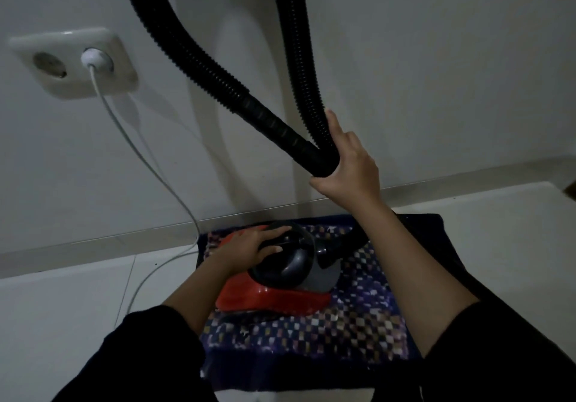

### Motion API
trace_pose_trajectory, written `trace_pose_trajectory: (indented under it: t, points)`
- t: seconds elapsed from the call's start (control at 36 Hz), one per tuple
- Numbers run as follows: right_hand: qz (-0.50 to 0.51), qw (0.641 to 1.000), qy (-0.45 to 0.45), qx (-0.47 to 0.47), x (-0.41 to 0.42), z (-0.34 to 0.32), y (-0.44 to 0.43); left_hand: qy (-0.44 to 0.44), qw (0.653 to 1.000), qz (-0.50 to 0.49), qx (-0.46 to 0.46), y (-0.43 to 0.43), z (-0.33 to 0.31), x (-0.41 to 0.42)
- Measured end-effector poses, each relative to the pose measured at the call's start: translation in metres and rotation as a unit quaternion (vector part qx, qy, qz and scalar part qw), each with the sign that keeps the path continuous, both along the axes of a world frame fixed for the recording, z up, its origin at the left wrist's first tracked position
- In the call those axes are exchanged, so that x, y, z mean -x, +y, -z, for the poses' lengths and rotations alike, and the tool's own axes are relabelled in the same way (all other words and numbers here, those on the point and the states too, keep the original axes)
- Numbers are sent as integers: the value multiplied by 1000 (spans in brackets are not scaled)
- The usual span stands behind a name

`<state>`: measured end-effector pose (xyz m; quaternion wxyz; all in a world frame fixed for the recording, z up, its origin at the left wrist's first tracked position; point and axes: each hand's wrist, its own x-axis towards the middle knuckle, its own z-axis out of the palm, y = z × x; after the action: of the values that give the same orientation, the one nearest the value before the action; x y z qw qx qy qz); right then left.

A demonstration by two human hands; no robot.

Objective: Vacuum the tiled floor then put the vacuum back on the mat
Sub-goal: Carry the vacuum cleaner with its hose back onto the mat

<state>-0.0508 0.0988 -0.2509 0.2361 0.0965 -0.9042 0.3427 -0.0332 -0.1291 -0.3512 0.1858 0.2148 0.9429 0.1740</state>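
The red vacuum [290, 277] was seen sitting on the checked mat [358, 336], right under the left hand [249, 248], whose fingers were curled over its black top handle. The hose [218, 74] was held looped well above it, gripped by the right hand [352, 164].

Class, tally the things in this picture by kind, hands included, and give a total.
Hands: 2, left hand and right hand
Vacuum: 1
Hose: 1
Mat: 1
Wall socket: 1
Plug: 1
Cord: 1
Total: 8
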Motion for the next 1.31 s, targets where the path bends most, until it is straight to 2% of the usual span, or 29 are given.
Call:
trace_pose_trajectory:
  t: [0.31,0.36,0.42,0.44,0.5,0.61,0.67,0.89,1.03,1.14,1.31]
  points:
    - [14,1000,12,-20,11,16,-7,40,998,2,40,8,15,7]
    - [15,999,14,-28,11,20,-8,34,999,-18,-1,11,16,5]
    - [16,999,13,-35,11,22,-8,10,984,-81,-157,14,10,1]
    - [17,999,12,-38,11,22,-8,-6,955,-132,-267,17,1,-2]
    - [18,999,15,-38,11,23,-7,-23,865,-224,-449,26,-28,-2]
    - [9,999,14,-34,10,23,-6,10,706,-248,-664,45,-99,17]
    - [5,1000,5,-27,8,21,-4,3,656,-244,-715,52,-120,25]
    - [31,999,-4,12,-2,8,8,41,647,-267,-713,74,-148,28]
    - [81,996,10,-20,-13,7,20,84,647,-257,-713,84,-181,33]
    - [108,992,54,-42,-18,0,23,106,657,-232,-710,92,-207,35]
    - [94,985,140,-36,-17,-31,27,156,660,-192,-709,109,-252,37]
